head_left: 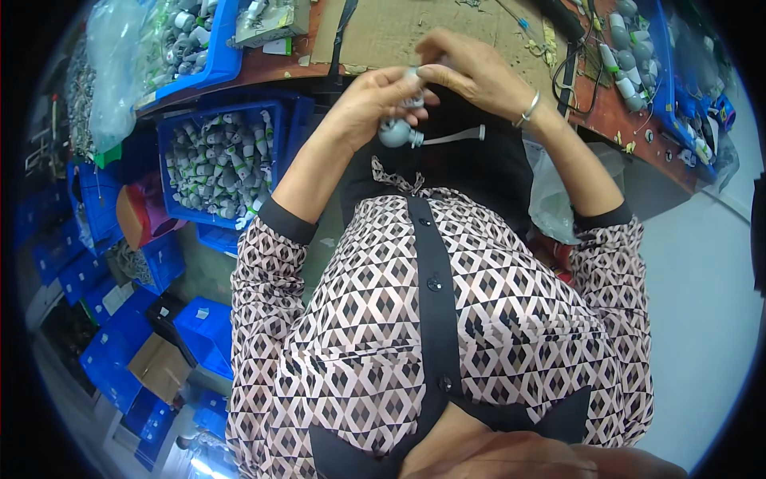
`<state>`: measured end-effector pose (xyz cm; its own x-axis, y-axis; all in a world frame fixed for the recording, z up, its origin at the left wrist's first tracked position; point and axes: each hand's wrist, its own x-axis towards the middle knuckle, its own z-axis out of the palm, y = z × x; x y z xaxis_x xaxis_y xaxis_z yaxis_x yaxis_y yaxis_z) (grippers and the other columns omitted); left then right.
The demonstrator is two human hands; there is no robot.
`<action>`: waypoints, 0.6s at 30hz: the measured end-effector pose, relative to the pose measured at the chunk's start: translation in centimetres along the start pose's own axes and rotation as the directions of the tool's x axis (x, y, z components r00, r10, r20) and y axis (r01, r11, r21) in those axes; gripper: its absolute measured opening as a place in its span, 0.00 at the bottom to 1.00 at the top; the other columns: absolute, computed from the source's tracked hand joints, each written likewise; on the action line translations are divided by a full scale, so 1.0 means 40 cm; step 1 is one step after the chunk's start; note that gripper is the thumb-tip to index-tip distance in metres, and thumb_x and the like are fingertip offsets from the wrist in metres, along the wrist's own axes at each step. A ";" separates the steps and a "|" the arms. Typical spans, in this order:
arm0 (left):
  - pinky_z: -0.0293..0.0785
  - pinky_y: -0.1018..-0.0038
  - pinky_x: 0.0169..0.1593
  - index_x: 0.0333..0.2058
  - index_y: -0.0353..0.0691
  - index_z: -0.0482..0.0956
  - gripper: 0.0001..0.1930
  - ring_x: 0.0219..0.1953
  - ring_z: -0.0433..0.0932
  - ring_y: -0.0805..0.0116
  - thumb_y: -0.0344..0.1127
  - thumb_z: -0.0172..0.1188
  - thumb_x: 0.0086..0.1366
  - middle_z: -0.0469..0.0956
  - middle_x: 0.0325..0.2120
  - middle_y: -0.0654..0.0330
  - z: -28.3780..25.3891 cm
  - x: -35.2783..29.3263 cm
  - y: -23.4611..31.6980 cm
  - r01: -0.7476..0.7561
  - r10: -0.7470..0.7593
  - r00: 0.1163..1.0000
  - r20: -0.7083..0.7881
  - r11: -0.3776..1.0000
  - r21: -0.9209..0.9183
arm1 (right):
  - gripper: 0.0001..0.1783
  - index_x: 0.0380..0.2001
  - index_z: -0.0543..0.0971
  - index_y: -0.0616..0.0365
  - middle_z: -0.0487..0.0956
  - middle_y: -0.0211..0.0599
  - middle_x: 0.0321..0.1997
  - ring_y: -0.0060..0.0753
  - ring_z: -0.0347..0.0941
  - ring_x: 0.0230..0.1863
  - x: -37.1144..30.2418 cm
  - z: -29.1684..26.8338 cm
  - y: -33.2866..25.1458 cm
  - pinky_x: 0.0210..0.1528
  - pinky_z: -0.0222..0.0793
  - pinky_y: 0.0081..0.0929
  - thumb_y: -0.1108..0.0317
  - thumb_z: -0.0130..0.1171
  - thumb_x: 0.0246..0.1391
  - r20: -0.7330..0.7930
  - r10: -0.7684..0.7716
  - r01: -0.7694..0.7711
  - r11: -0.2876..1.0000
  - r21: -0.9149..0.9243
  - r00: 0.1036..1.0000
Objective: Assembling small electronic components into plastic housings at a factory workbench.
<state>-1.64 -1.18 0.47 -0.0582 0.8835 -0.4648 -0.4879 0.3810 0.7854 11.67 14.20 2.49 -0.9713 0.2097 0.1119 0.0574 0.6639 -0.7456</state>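
Observation:
My left hand (369,104) is closed on a grey plastic part with a round ball-shaped end (394,134), which sticks out below the fingers. From that end a thin white stem (453,139) reaches to the right, tipped with a small pale piece. My right hand (477,78), with a bangle on its wrist, meets the left at the top of the part. Its thumb and forefinger are pinched together there; what lies between them is hidden. Both hands are held over my dark lap at the table's edge.
On the left, a blue bin (219,164) holds many grey-and-white parts with green bands. Another blue tray (215,60) of parts stands on the table. Cardboard (375,36) covers the tabletop ahead. To the right lie a black cable (558,88) and more grey parts (630,56).

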 end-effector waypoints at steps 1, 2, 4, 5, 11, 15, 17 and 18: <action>0.76 0.81 0.34 0.45 0.32 0.73 0.19 0.30 0.78 0.73 0.42 0.56 0.63 0.79 0.33 0.54 0.003 -0.002 0.015 -0.025 0.023 0.999 -0.035 0.998 -0.059 | 0.18 0.42 0.71 0.60 0.76 0.42 0.39 0.44 0.74 0.42 -0.008 0.002 -0.003 0.43 0.68 0.32 0.59 0.55 0.53 -0.004 -0.002 0.002 1.000 -0.001 1.000; 0.76 0.80 0.35 0.45 0.32 0.73 0.18 0.30 0.78 0.73 0.41 0.56 0.63 0.79 0.33 0.54 0.009 0.001 0.017 -0.044 0.038 0.996 -0.075 0.996 -0.078 | 0.17 0.42 0.71 0.59 0.75 0.43 0.42 0.44 0.72 0.45 -0.020 0.008 0.000 0.46 0.67 0.32 0.61 0.56 0.52 -0.174 -0.072 0.054 0.993 -0.109 0.982; 0.77 0.80 0.35 0.45 0.31 0.73 0.18 0.30 0.78 0.72 0.41 0.56 0.64 0.78 0.34 0.54 0.014 0.008 0.018 -0.068 0.058 0.993 -0.106 0.994 -0.088 | 0.15 0.42 0.72 0.58 0.72 0.42 0.48 0.45 0.67 0.53 -0.043 0.018 0.016 0.53 0.62 0.35 0.66 0.57 0.50 -0.348 -0.058 0.038 0.997 -0.062 0.936; 0.77 0.79 0.35 0.46 0.31 0.71 0.19 0.31 0.78 0.71 0.41 0.56 0.64 0.78 0.36 0.53 0.007 0.011 0.013 -0.099 0.084 0.988 -0.133 0.988 -0.115 | 0.15 0.42 0.72 0.58 0.72 0.42 0.48 0.45 0.67 0.53 -0.048 0.006 0.024 0.53 0.62 0.35 0.66 0.57 0.50 -0.358 -0.060 0.037 0.997 -0.070 0.932; 0.75 0.79 0.36 0.43 0.33 0.71 0.15 0.33 0.77 0.69 0.39 0.55 0.64 0.73 0.46 0.46 -0.059 0.021 0.053 -0.334 0.295 0.940 -0.174 0.902 -0.273 | 0.15 0.42 0.70 0.63 0.71 0.52 0.40 0.51 0.69 0.39 0.008 -0.183 0.086 0.42 0.66 0.39 0.67 0.55 0.52 -0.558 -0.345 -0.124 0.760 -0.638 0.755; 0.75 0.76 0.38 0.44 0.33 0.69 0.15 0.39 0.78 0.64 0.38 0.54 0.65 0.75 0.41 0.49 -0.042 0.040 0.032 -0.310 0.233 0.933 -0.276 0.909 -0.280 | 0.23 0.48 0.65 0.62 0.68 0.55 0.44 0.54 0.68 0.43 0.052 -0.250 0.272 0.46 0.64 0.41 0.62 0.57 0.52 -0.404 -0.157 -0.205 0.668 -0.715 0.901; 0.76 0.75 0.39 0.45 0.33 0.68 0.16 0.40 0.78 0.62 0.39 0.54 0.65 0.76 0.39 0.50 -0.030 0.035 0.021 -0.326 0.240 0.927 -0.289 0.896 -0.302 | 0.27 0.49 0.64 0.62 0.69 0.56 0.43 0.55 0.68 0.45 0.082 -0.256 0.256 0.47 0.63 0.43 0.60 0.59 0.51 -0.292 0.158 -0.294 0.805 -0.515 0.943; 0.76 0.75 0.39 0.45 0.33 0.68 0.16 0.40 0.78 0.62 0.39 0.54 0.65 0.76 0.39 0.50 -0.031 0.034 0.015 -0.335 0.248 0.924 -0.292 0.892 -0.303 | 0.28 0.51 0.64 0.62 0.69 0.57 0.45 0.55 0.68 0.47 0.085 -0.262 0.246 0.49 0.64 0.42 0.58 0.58 0.51 -0.260 0.192 -0.300 0.824 -0.480 0.946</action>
<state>-3.11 -0.09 -0.20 -0.4290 0.8310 -0.3542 -0.6794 -0.0384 0.7328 11.36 28.95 2.42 -0.8480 0.5129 0.1334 0.4491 0.8292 -0.3328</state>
